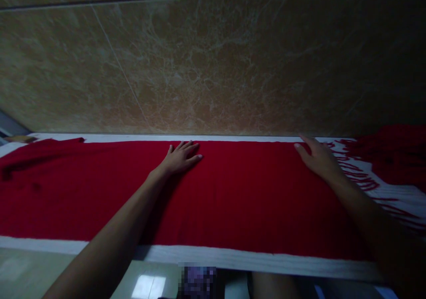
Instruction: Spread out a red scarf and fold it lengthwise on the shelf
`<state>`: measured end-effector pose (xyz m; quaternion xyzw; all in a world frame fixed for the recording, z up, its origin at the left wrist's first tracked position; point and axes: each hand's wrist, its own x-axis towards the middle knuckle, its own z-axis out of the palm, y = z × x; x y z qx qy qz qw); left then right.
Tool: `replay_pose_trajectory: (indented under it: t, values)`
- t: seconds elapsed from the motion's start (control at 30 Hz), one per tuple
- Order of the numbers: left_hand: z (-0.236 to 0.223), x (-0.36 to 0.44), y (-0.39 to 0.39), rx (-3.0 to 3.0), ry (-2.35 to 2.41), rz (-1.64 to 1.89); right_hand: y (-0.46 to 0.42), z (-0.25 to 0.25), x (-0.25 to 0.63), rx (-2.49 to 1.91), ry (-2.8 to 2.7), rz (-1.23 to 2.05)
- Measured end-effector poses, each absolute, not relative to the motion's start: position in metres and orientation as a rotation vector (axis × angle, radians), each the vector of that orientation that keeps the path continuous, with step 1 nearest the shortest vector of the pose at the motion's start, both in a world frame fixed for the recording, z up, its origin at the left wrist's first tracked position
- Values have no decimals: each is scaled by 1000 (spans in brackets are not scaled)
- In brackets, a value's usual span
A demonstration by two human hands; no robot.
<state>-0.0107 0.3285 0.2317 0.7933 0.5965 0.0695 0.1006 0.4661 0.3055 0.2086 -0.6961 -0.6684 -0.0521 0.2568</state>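
A long red scarf (233, 197) with fringe at its right end lies spread over a white table (233, 255). My left hand (181, 157) rests on it near the far edge, palm down with fingers spread. Farther right, my right hand (317, 157) is at the far edge close to the fringe (359, 172), thumb and fingers apart. Neither hand grips the cloth. Toward the left end the scarf is wrinkled and bunched, while the middle lies flat.
A brown marbled tile wall (206, 68) rises directly behind the table. More red fabric (399, 152) is heaped at the right end. A small yellowish object (20, 138) sits at the far left corner. Pale floor tiles (149, 283) show below the near edge.
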Motion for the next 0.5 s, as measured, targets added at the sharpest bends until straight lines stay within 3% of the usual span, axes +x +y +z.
replay_pose_trajectory:
  t: [0.23, 0.5]
  values:
    - [234, -10, 329, 2366, 1732, 340, 304, 210, 463, -1804, -1861, -54]
    - [235, -14, 326, 2494, 1610, 665, 309, 204, 471, -1699, -1842, -206]
